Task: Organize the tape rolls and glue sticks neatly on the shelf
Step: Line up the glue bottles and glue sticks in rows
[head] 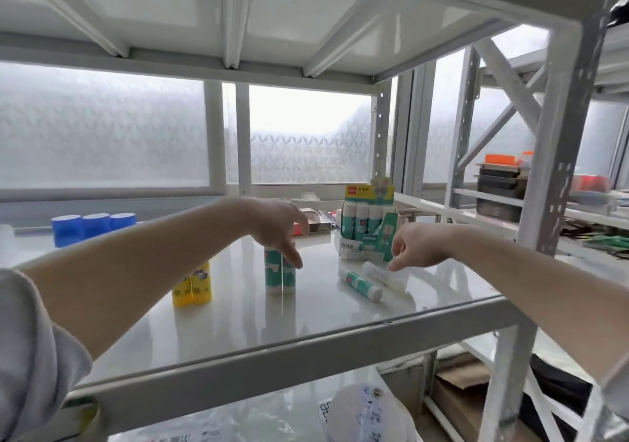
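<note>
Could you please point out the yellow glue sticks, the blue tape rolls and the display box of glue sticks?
yellow glue sticks (192, 286): head view, lower body.
blue tape rolls (93, 227): head view, middle roll.
display box (369, 192): head view, header card.

— Where did the single head view look from?
— From the person's head, close in front of the white metal shelf (306, 343), facing forward and slightly down between two shelf boards.
— How near was it?
— Near enough that both bare forearms reached in from the lower corners; frosted patterned windows (102, 128) stood behind.
</note>
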`<state>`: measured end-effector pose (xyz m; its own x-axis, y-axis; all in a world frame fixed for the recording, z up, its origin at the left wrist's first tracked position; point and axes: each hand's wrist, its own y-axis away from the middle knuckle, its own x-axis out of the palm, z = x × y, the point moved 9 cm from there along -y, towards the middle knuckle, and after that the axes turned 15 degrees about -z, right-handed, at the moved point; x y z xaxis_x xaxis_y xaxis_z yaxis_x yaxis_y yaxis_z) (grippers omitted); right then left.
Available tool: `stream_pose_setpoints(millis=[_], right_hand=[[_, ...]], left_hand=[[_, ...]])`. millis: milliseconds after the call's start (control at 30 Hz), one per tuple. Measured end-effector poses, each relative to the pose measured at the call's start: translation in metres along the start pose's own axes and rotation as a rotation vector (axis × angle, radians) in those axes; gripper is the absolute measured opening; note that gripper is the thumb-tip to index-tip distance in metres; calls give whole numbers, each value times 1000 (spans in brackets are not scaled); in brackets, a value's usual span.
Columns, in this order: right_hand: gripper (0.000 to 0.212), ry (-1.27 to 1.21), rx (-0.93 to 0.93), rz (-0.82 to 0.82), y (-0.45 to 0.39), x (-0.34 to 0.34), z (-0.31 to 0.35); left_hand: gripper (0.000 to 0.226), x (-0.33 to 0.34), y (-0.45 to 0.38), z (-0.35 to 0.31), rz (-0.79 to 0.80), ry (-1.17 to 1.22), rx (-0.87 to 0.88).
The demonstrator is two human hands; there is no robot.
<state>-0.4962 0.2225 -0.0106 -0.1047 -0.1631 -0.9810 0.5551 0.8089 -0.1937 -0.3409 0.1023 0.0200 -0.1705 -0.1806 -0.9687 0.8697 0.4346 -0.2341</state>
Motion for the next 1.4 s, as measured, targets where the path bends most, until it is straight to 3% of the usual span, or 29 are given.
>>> stream_pose_setpoints(millis=[367, 600, 833, 967, 1067, 1200, 1300, 1400], right_hand=[[39, -6, -3, -27, -25, 34, 13], [26, 40, -10, -62, -34, 31, 19], [35, 116, -50, -92, -42, 35, 27], [36, 141, -68, -130, -49, 36, 28], [41, 113, -30, -157, -52, 29, 26], [42, 59, 43, -75, -45, 29, 20], [24, -49, 79, -41, -42, 33, 18], [13, -348, 149, 20, -41, 34, 24]], left_hand=[[40, 11, -2, 8, 35, 83, -4], [42, 12, -3, 5, 22, 51, 35], [26, 19, -7, 9, 83, 98, 17], [30, 21, -6, 13, 104, 116, -15], [31, 22, -6, 14, 119, 149, -30], [31, 22, -7, 12, 135, 203, -30], [27, 22, -8, 11, 144, 231, -27], [26, 22, -10, 10, 149, 250, -23]])
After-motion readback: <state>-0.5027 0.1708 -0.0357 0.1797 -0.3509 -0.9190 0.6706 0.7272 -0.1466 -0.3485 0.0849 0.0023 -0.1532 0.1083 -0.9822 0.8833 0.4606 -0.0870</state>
